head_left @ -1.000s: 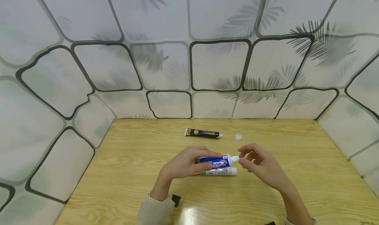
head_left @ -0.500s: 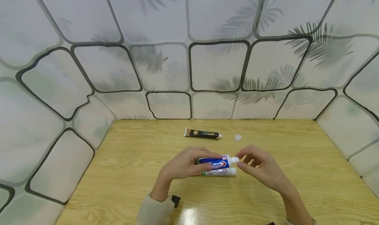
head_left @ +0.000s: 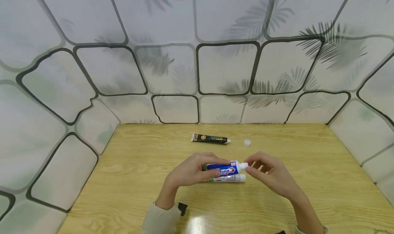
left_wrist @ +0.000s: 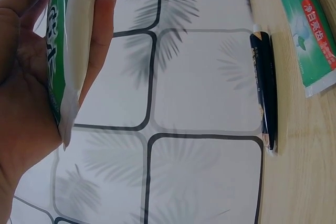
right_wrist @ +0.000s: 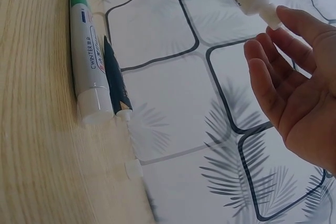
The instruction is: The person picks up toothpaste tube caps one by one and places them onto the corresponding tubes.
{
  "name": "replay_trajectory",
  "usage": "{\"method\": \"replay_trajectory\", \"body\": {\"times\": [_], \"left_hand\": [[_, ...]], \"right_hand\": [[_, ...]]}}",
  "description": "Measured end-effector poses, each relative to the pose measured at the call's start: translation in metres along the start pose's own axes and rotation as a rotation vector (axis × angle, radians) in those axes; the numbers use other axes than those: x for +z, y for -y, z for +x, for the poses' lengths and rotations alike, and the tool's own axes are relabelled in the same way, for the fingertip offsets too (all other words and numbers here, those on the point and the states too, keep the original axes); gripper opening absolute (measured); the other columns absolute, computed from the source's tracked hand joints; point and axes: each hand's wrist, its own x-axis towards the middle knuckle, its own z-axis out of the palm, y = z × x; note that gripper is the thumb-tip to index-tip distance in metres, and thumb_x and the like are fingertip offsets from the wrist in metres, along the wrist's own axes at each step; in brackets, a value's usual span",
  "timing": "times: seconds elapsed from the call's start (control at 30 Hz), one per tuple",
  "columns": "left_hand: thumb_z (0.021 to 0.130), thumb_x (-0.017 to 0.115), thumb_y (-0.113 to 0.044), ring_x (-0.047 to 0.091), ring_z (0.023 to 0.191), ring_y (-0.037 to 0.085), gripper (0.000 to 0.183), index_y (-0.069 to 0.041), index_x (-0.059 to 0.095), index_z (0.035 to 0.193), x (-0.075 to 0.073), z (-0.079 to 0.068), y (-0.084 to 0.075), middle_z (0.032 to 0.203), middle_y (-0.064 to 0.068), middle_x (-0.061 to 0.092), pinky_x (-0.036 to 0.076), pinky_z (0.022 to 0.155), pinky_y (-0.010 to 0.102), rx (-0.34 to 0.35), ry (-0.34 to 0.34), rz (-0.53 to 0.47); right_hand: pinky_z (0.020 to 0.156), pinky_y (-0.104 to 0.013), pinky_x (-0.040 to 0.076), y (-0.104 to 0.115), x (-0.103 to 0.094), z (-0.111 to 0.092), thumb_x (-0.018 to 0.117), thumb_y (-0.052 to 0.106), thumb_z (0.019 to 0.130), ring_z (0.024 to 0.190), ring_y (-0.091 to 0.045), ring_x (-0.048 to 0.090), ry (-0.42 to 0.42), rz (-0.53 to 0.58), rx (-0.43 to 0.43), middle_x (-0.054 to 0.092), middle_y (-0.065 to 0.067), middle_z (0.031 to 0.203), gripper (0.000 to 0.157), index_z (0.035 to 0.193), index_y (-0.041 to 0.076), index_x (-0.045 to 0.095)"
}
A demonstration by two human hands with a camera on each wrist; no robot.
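While the left grip (head_left: 194,169) holds a blue-white-green toothpaste tube (head_left: 229,169), glossy, tapered, right grip (head_left: 273,176) pinching its white cap (head_left: 244,166)

- In the head view I work in bright, even light; shadows on the table (head_left: 129,172) are faint and soft.
- White glare shines off the wood at the bottom edge, near my left sleeve (head_left: 161,218).
- The wall (head_left: 227,69) greys toward its top.
- Small print on the blue tube (head_left: 224,169) looks soft.
- Both wrist views run dimmer, my left hand (left_wrist: 23,98) and right hand (right_wrist: 307,87) partly shaded.
- In the right wrist view, the loose cap (right_wrist: 134,169) nearly washes out.
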Motion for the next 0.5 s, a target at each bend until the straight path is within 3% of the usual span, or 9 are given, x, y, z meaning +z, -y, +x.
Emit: {"method": "replay_trajectory", "body": {"times": [0.5], "left_hand": [[0.100, 0.062, -0.021, 0.060, 0.104, 0.004, 0.037, -0.014, 0.063, 0.136, 0.0000, 0.0003, 0.0031, 0.123, 0.000, 0.067, 0.051, 0.084, 0.024, 0.023, 0.005, 0.012]], "right_hand": [[0.054, -0.027, 0.050, 0.0008, 0.0018, 0.0014, 0.066, -0.001, 0.093, 0.069, -0.011, 0.060, -0.012, -0.004, 0.034, 0.065, 0.003, 0.085, 0.017, 0.099, 0.015, 0.070]]}}
